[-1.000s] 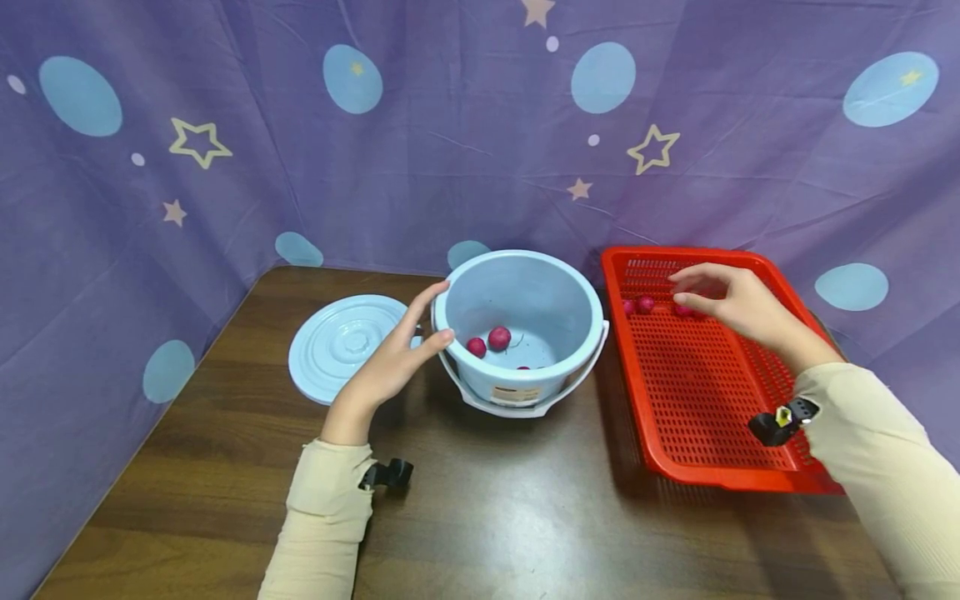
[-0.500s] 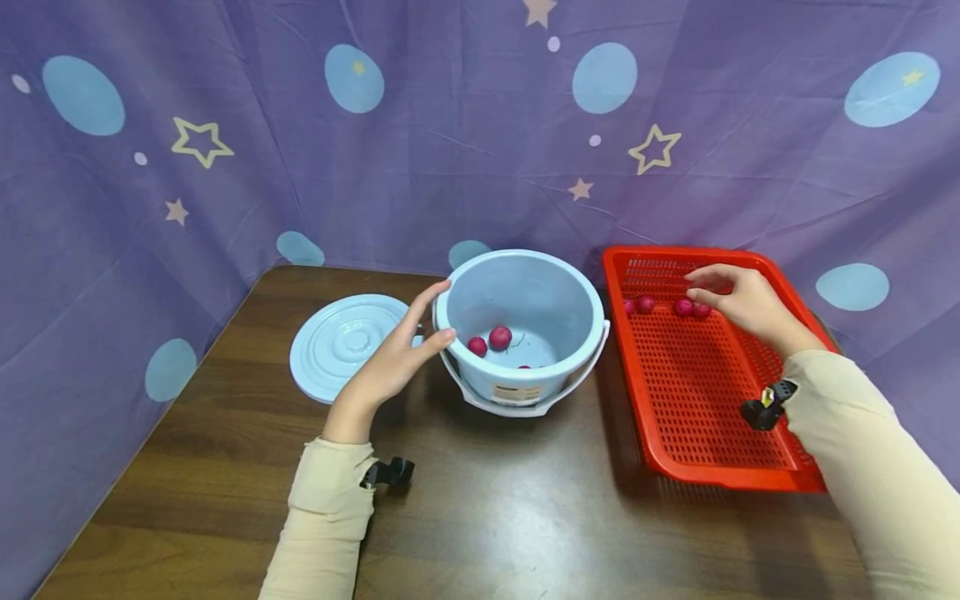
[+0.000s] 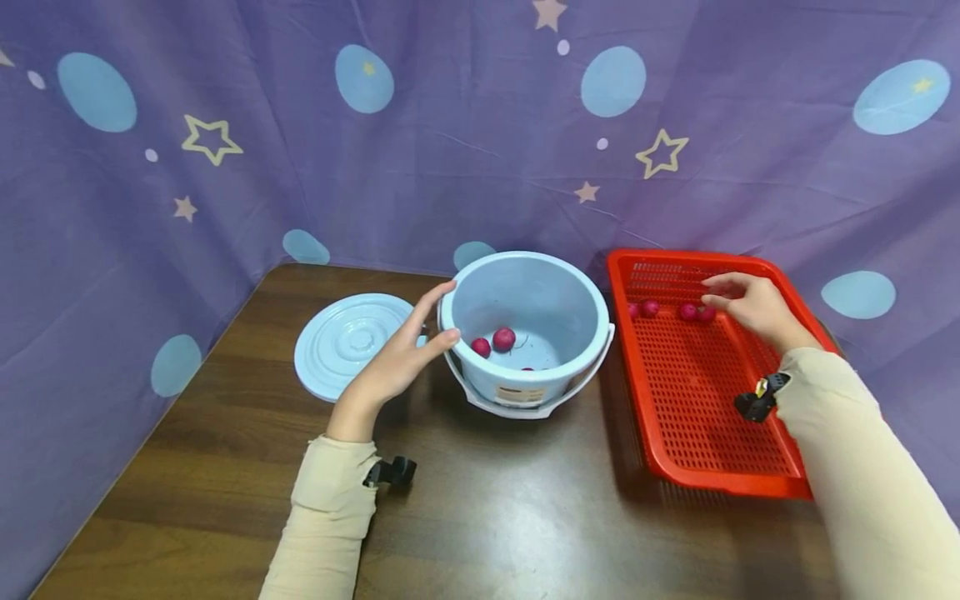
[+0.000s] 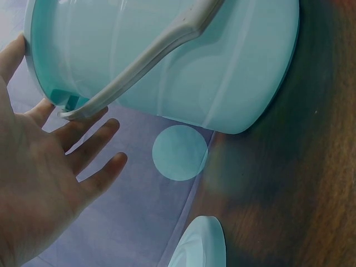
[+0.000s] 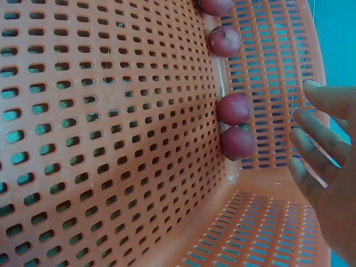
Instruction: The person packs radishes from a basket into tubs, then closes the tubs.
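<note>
My left hand (image 3: 393, 357) rests at the left rim of a pale blue bucket (image 3: 573, 304), its fingers spread and mostly straight. In the left wrist view, the thumb touches the rim and the other fingers lie near the white handle (image 4: 142, 64). Inside the bucket are several round red radishes (image 3: 504, 338), one mostly hidden by the near rim. My right hand (image 3: 753, 307) hovers over the far end of a red plastic basket (image 3: 651, 417), fingers loosely bent and holding nothing. Close to its fingertips lie two radishes (image 5: 236, 143); others (image 5: 223, 41) lie along the same wall.
A round pale blue lid (image 3: 322, 354) lies flat on the brown wooden table (image 3: 480, 500), left of the bucket. Close behind everything hangs a purple curtain (image 3: 450, 125) with stars and dots. The basket stands just right of the bucket, its raised walls around the radishes.
My right hand has shifted slightly to the right over the basket, uncovering the pair of radishes it partly hid. The left hand stays at the bucket rim. The head view has shifted slightly.
</note>
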Demonstrator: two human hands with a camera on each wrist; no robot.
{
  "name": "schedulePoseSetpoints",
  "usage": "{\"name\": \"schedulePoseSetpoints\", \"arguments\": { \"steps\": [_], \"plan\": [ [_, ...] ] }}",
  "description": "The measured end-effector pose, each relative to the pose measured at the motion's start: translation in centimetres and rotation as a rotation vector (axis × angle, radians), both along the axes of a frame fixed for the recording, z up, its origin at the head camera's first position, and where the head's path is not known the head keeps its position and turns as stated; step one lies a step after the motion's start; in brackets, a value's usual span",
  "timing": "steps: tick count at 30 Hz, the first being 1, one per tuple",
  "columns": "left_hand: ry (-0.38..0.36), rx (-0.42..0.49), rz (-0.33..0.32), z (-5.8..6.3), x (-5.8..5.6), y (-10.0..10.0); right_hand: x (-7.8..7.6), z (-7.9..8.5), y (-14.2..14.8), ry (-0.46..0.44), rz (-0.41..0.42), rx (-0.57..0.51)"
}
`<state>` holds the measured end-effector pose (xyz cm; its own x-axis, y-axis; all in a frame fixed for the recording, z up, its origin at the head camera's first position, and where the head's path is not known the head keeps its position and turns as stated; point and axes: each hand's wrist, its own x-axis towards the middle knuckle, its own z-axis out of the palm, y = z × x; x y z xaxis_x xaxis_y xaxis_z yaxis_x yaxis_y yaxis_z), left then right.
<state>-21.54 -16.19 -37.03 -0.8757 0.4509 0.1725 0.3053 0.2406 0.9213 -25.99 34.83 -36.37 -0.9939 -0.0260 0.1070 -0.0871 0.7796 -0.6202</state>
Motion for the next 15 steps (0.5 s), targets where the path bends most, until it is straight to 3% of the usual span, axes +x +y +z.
{"name": "schedulePoseSetpoints", "arguments": {
  "steps": [10,15],
  "plan": [
    [0.005,-0.003,0.007,0.1,0.1,0.1,-0.5,-2.0,1.0,-0.089,-0.009,0.072],
    [-0.005,-0.013,0.016,0.0,0.1,0.1,-0.6,-2.7,1.0,-0.087,-0.004,0.106]
  ]
}}
